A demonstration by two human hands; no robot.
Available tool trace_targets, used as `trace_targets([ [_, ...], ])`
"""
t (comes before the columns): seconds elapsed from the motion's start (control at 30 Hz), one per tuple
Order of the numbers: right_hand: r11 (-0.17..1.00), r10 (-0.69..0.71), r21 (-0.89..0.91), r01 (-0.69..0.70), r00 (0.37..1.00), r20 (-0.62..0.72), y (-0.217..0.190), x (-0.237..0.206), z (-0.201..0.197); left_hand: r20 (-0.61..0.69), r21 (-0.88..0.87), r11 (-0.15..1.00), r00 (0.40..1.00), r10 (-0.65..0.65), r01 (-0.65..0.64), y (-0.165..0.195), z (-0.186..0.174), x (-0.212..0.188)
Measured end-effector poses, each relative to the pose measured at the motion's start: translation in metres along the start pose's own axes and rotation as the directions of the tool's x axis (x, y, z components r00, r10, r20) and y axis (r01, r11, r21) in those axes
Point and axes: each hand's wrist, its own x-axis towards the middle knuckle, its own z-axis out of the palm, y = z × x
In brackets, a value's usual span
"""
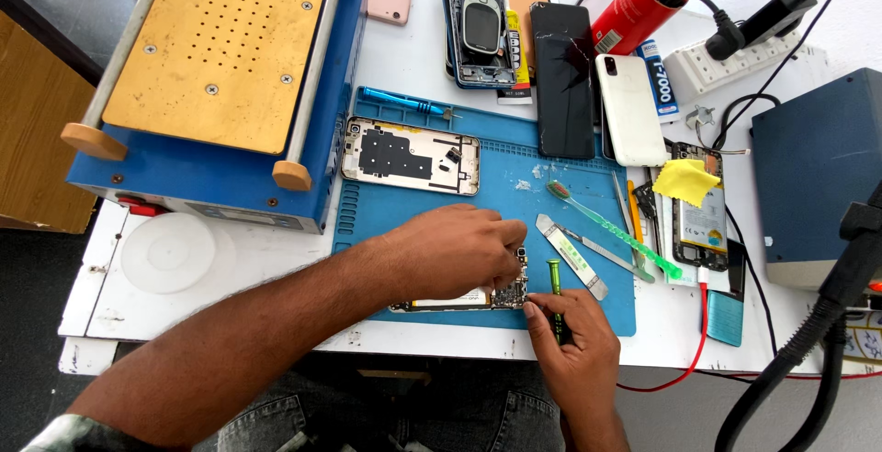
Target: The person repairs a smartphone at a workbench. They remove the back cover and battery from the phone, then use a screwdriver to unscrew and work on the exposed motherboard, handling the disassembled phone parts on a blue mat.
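Near the bottom centre of the frame, the right hand (574,342) is gripping a green-handled screwdriver (555,298), its fingers curled closed around the shaft and the handle standing up just beside the opened phone (469,298). Slightly higher and to the left, the left hand (450,250) is lying over that phone, fingers bent down and pinching at its upper right corner, so most of the body is being hidden. What is showing is a stripped unit lying flat at the lower edge of the blue work mat (514,190): a pale strip along its bottom side and dark, crowded circuitry with a small camera module at its right end. Right of it, a white pry tool (571,256) and a green toothbrush (611,229) are lying on the mat. Higher up, a bare metal phone frame (411,155) is resting flat, and a blue screwdriver (404,101) is lying above it. Filling the upper left, a blue machine with a brass plate (220,57) is standing on the white bench (184,268).
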Motion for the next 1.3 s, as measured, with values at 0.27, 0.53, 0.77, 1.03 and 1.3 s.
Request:
trace_targets([
  [0.27, 0.998, 0.069, -0.005, -0.068, 0.996, 0.062, 0.004, 0.004, 0.0, 0.033, -0.007, 1.0, 0.999, 0.001, -0.001, -0.002, 0.003, 0.001],
  [0.53, 0.999, 0.04, 0.031, -0.041, 0.999, 0.026, 0.008, 0.001, 0.004, 0.084, -0.122, 0.992, 0.996, -0.009, 0.019, -0.008, -0.007, -0.002],
  [0.77, 0.97, 0.07, 0.232, -0.078, 0.997, 0.041, 0.027, -0.002, 0.003, 0.114, -0.142, 0.963, 0.97, -0.213, 0.228, -0.008, -0.014, -0.002],
  [1.03, 0.862, 0.19, 0.451, -0.231, 0.973, 0.134, 0.046, -0.001, 0.001, 0.153, -0.156, 0.944, 0.952, -0.266, 0.289, -0.007, -0.016, -0.002],
  [1.3, 0.929, 0.095, 0.349, -0.12, 0.992, 0.088, 0.044, -0.01, 0.0, 0.148, -0.145, 0.951, 0.957, -0.251, 0.272, -0.006, -0.016, -0.003],
])
